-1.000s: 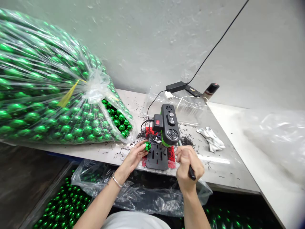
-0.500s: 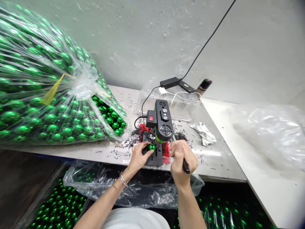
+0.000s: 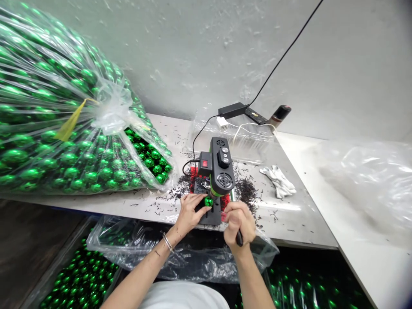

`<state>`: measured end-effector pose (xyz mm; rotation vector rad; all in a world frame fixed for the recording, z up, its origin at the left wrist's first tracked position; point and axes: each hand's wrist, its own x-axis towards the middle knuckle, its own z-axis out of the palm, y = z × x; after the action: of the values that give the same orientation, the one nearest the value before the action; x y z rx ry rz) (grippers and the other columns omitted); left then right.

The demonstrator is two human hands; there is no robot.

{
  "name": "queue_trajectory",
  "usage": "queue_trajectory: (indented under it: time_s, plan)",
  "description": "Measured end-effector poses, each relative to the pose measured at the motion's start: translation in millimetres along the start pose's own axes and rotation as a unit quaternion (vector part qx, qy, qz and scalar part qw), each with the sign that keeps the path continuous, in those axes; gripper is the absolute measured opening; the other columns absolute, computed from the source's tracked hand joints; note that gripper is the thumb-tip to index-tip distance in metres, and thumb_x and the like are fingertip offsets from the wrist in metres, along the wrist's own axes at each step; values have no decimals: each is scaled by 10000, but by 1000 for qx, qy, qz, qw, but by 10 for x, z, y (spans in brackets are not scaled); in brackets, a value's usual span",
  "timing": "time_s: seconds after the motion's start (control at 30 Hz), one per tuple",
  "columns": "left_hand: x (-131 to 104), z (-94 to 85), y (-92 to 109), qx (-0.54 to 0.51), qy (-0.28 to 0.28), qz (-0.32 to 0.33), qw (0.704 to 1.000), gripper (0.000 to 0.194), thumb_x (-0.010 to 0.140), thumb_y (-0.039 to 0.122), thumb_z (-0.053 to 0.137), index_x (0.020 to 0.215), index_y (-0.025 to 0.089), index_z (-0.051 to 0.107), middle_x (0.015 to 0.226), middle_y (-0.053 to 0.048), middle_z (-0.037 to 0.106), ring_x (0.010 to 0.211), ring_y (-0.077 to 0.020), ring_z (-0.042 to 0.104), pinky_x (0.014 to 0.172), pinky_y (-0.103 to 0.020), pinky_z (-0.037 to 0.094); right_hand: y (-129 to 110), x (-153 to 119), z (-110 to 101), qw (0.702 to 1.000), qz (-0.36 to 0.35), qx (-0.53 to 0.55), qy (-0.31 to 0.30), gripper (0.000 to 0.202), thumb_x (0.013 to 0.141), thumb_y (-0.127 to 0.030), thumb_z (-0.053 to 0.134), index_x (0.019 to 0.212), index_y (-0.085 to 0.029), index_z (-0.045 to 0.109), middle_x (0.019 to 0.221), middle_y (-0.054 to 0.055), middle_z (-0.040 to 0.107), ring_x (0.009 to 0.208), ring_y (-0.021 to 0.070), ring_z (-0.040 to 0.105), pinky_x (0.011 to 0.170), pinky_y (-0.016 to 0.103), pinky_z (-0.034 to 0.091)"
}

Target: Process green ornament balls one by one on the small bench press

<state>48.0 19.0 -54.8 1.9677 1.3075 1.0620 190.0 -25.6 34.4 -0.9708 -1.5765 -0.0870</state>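
A small bench drill press [image 3: 222,165], black with a green band and a red switch, stands on the table. Between the thumb and fingers of my left hand [image 3: 189,212] is a shiny green bauble [image 3: 208,201], held on the black base plate [image 3: 210,218] beneath the drill head. The head hides the tool tip, so contact with the bauble cannot be made out. My right hand [image 3: 240,225] is wrapped round the press's lever handle [image 3: 239,238], whose black end shows below the fist. Dark shavings [image 3: 246,191] lie around the base.
A large clear bag of green baubles [image 3: 71,128] fills the left side, with a slit showing baubles. White gloves [image 3: 278,182] lie to the right. Behind the press are a clear plastic tray [image 3: 251,146] and a power adapter [image 3: 231,110]. More baubles [image 3: 80,279] sit below the table.
My right hand has moved left and slightly down with the lever handle. My left hand still pinches the bauble under the head. The view has shifted slightly.
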Motion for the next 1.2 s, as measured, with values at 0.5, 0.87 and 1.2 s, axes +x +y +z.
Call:
queue_trajectory:
  time_s: [0.5, 0.87, 1.2]
  plan:
    - [-20, 7, 17, 17, 1, 4, 1000, 300, 867, 285, 722, 1158, 219, 699, 1162, -83, 750, 1100, -269, 635, 1029, -494, 384, 292, -407, 198, 998, -41, -35, 40, 325, 1027, -244, 325, 732, -216, 460, 724, -11, 532, 639, 118, 558, 712, 340, 511]
    - [-148, -14, 47, 9, 35, 59, 998, 330, 879, 309, 709, 1186, 197, 668, 1114, -110, 742, 1051, -278, 637, 954, -478, 465, -143, 278, -108, 996, 81, 48, 4, 287, 924, -64, 452, 670, -199, 464, 645, -16, 493, 637, 126, 544, 582, 281, 400]
    - [-314, -604, -84, 267, 135, 135, 945, 517, 969, 452, 529, 1391, 153, 520, 1343, -205, 614, 1273, -329, 530, 1060, -503, 386, -95, 166, -48, 999, 27, 40, 16, 288, 867, 6, 471, 657, -191, 458, 652, -15, 510, 644, 127, 560, 574, 273, 401]
